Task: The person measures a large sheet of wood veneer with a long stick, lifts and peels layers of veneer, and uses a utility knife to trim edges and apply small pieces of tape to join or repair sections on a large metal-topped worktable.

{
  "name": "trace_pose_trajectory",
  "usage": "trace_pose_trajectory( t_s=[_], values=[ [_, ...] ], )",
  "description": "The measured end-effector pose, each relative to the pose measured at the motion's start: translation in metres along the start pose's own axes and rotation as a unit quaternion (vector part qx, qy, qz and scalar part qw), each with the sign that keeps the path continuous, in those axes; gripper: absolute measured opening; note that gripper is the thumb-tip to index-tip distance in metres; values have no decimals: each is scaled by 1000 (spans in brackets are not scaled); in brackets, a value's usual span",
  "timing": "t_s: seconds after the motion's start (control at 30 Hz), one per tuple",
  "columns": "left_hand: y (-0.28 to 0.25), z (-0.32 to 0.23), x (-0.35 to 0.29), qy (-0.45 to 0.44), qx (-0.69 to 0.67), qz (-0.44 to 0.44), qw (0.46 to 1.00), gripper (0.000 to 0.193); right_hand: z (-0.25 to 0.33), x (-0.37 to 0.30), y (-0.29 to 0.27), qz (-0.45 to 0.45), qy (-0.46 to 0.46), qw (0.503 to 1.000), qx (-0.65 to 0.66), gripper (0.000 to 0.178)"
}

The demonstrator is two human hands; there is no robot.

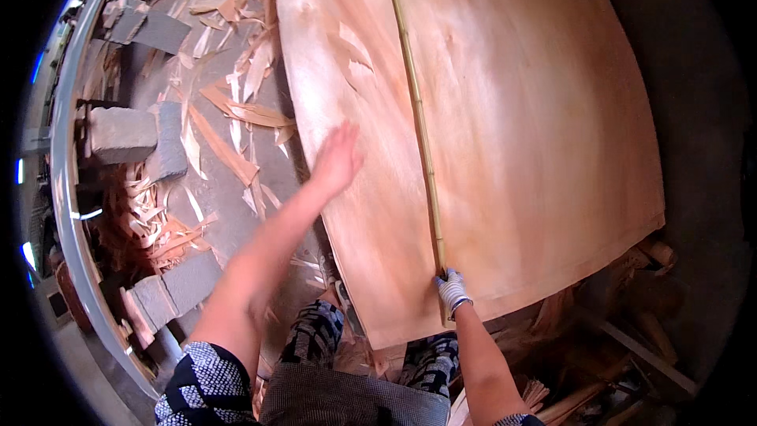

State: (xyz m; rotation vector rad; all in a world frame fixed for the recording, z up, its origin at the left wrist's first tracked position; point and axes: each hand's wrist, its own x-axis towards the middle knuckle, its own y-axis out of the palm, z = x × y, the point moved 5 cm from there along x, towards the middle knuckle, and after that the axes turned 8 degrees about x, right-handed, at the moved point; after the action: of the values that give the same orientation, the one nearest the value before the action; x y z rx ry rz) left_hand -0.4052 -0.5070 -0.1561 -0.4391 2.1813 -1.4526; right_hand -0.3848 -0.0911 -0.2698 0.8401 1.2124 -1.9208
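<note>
A large sheet of wood veneer point(536, 126) lies in front of me, its surface wavy, with a torn spot left of the middle. A long, thin bamboo pole point(422, 134) runs lengthwise across it. My right hand point(453, 292), in a striped white and grey glove, is closed around the pole near the sheet's front edge. My bare left hand point(339, 159) is over the sheet's left edge, fingers stretched out and slightly blurred. It holds nothing; whether it touches the veneer I cannot tell.
Veneer scraps point(236, 110) litter the grey floor to the left. Several grey blocks point(122, 134) stand beside a long curved-looking metal rail point(63, 158) at the far left. More wood debris point(568, 347) and a bar point(650, 355) lie below the sheet's right front corner.
</note>
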Motion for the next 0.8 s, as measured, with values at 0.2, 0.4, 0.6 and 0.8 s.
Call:
trace_pose_trajectory(
  t_s=[0.2,0.4,0.6,0.8],
  values=[
    [13,44,112,-60,93,-119,987,53,30,3,2,-8,-4,995,-102,27],
    [24,47,142,-64,126,-45,989,40,40,-3,-5,-6,4,995,-100,28],
    [26,47,147,9,84,-76,994,29,26,-1,2,4,17,994,-109,28],
    [-8,110,147,-64,2,-178,982,18,28,-1,5,17,11,995,-98,27]
  ],
)
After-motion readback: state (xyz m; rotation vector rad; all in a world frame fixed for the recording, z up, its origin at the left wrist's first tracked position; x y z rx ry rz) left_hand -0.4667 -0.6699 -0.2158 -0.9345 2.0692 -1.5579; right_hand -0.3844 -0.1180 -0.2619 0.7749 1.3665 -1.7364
